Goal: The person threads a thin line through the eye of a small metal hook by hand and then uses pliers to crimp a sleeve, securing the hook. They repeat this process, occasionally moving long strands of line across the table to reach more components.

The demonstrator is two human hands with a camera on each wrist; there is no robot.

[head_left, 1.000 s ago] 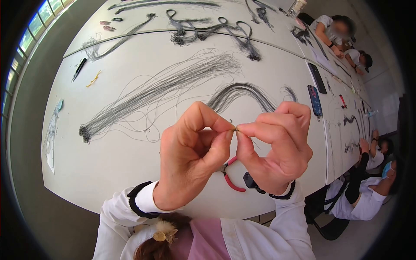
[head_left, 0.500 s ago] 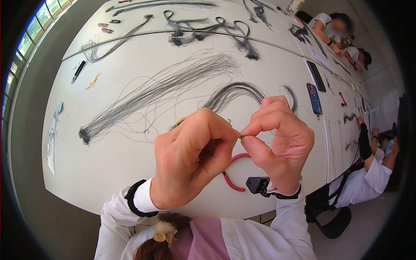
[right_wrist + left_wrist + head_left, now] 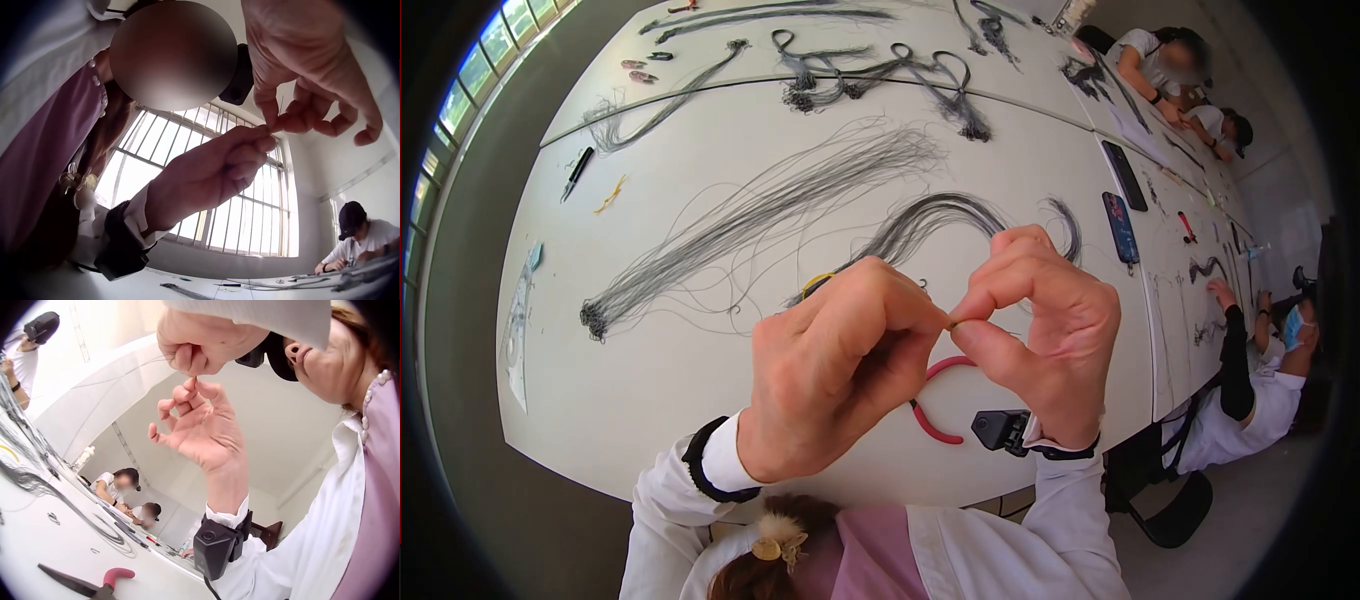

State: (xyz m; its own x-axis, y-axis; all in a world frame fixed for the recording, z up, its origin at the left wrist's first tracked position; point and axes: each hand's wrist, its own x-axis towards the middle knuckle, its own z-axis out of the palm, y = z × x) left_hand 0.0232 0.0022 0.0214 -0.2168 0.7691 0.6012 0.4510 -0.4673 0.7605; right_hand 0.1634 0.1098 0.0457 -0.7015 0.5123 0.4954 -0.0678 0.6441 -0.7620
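Observation:
Both hands meet above the table. The left hand (image 3: 840,365) has curled fingers, with thumb and index fingertips pinching a tiny strand (image 3: 953,323). From the other side, the right hand (image 3: 1045,330) pinches it between thumb and index finger, its other fingers bent. A thin line (image 3: 156,360) runs out from the left fist in the left wrist view, and a fine upright strand (image 3: 281,103) shows by the right fingertips in the right wrist view. Below the hands lie red-handled pliers (image 3: 940,435), partly hidden by the left hand.
A long bundle of grey strands (image 3: 750,215) and a curved dark bundle (image 3: 920,215) lie beyond the hands. A yellow loop (image 3: 815,283) is beside the left hand. Black tweezers (image 3: 578,173) lie left, phones (image 3: 1120,228) right. Other people sit at the right.
The left hand has turned, showing more of its back, and shifted slightly left. Both sets of fingertips have moved a little lower. The yellow loop has come into view beside the left hand.

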